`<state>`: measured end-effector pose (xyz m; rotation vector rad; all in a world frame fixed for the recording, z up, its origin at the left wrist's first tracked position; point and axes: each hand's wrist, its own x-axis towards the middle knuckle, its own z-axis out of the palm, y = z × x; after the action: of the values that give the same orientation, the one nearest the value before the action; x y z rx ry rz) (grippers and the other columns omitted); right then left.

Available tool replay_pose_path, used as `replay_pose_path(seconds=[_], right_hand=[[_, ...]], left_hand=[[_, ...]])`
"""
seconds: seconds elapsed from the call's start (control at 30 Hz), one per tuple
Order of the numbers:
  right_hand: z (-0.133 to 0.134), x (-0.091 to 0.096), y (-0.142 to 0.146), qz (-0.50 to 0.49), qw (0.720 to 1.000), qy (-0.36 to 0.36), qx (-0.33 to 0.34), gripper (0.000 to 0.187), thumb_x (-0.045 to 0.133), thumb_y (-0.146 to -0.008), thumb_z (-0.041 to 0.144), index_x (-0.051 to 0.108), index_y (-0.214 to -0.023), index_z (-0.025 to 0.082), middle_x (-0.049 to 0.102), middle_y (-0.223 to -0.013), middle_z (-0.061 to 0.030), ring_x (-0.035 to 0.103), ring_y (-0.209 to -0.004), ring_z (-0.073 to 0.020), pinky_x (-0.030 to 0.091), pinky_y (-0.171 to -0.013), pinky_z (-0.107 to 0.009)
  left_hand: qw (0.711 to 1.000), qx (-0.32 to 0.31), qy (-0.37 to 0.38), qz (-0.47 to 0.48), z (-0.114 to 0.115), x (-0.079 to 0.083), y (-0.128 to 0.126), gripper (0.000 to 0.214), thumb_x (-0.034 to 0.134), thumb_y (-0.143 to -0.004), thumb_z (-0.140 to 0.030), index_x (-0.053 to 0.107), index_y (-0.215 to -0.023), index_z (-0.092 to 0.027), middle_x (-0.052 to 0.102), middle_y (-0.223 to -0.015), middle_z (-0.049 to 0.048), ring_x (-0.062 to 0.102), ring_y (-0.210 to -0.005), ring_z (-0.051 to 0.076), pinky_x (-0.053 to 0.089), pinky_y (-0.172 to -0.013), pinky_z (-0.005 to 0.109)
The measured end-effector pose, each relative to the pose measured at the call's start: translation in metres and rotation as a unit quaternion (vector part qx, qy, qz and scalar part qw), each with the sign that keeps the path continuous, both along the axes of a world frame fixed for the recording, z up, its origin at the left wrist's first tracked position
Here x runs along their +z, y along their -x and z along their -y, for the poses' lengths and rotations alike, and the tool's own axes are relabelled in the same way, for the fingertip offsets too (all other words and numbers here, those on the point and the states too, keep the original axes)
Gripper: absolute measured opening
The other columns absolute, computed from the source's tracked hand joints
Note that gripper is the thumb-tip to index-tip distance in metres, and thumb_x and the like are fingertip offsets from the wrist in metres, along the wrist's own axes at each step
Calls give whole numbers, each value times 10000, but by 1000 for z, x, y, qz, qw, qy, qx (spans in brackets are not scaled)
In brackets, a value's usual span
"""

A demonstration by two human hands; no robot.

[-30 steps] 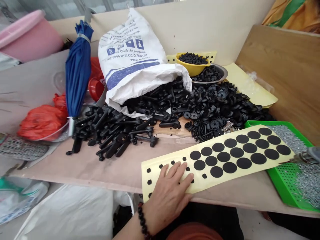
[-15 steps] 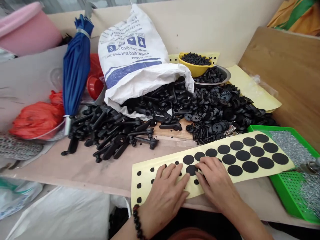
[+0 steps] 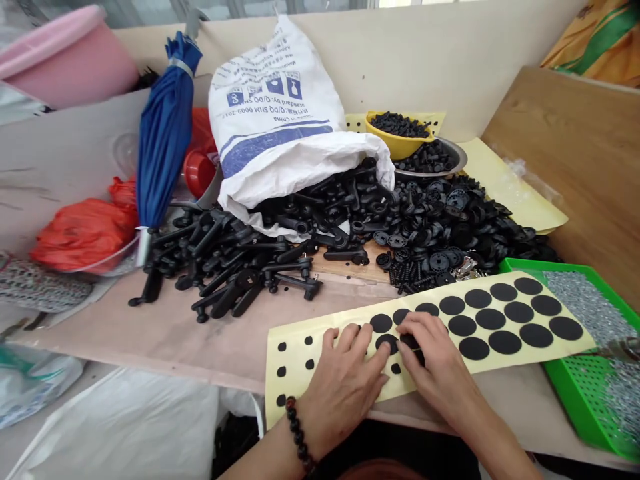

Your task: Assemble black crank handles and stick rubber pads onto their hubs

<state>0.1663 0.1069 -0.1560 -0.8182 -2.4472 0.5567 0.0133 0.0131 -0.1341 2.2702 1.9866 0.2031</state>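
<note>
A pale yellow backing sheet [image 3: 345, 393] lies slantwise across the table edge, carrying rows of large black round stickers [image 3: 505, 342] on its right part. Only small black dots [image 3: 282, 371] sit at its left end. My left hand [image 3: 345, 377] rests flat on the sheet, fingers spread, its index fingertip against a black round sticker [image 3: 387, 344]. Just right of it, my right hand [image 3: 437, 363] has thumb and index finger bent together at a sticker's edge. Black shows between those fingers; the exact grip is partly hidden.
Behind the sheet lie piles of black crank handles [image 3: 240, 267] and black discs [image 3: 450, 220]. A white woven sack [image 3: 280, 127] spills more handles. At right stands a green tray [image 3: 575, 393] of screws; a yellow bowl [image 3: 400, 143] and a blue umbrella [image 3: 165, 133] stand farther back.
The view has shifted slightly, moving the scene right and down. My left index finger has come onto the sticker, and my right thumb and index finger have moved slightly right with black now showing between them.
</note>
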Motion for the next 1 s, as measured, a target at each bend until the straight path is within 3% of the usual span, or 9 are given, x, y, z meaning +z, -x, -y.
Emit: replay_pose_path(seconds=[0.23, 0.67, 0.83, 0.9, 1.0], right_hand=[[-1, -3, 2, 51, 998, -46, -11, 100, 453, -847, 88, 491, -800, 168, 518, -965, -96, 453, -856, -240, 403, -736, -396], [4, 2, 8, -8, 1000, 3, -5, 153, 473, -826, 110, 438, -705, 196, 558, -827, -33, 482, -818, -205, 351, -747, -361], [1, 2, 4, -8, 999, 39, 31, 140, 465, -845, 134, 426, -734, 211, 574, -788, -14, 510, -802, -194, 377, -756, -356], [1, 1, 3, -8, 999, 31, 37, 134, 466, -847, 139, 425, -745, 215, 580, -802, -18, 517, -815, -201, 382, -758, -364], [5, 1, 4, -12, 999, 18, 26, 142, 446, -842, 116, 419, -742, 212, 583, -826, -28, 515, -843, -210, 377, -777, -384]], left_hand=[[1000, 1, 1, -12, 2, 0, -1, 322, 435, -921, -329, 453, -1232, -244, 461, -1269, 104, 429, -1088, 287, 384, -842, 461], [1000, 3, -1, -9, 0, 2, -2, 246, 426, -920, -310, 501, -1138, -225, 487, -1239, 97, 455, -1066, 284, 409, -833, 474], [997, -5, -9, 79, 6, 6, 7, 241, 496, -885, -255, 515, -1125, -235, 493, -1226, 81, 454, -1086, 273, 419, -875, 442], [991, 15, -40, 125, 9, 5, 18, 246, 486, -887, -216, 511, -1132, -223, 490, -1217, 86, 457, -1093, 251, 423, -908, 403], [980, 110, -111, 120, 8, 5, 43, 229, 426, -906, -181, 508, -1119, -164, 529, -1101, 112, 495, -1033, 242, 449, -883, 371]])
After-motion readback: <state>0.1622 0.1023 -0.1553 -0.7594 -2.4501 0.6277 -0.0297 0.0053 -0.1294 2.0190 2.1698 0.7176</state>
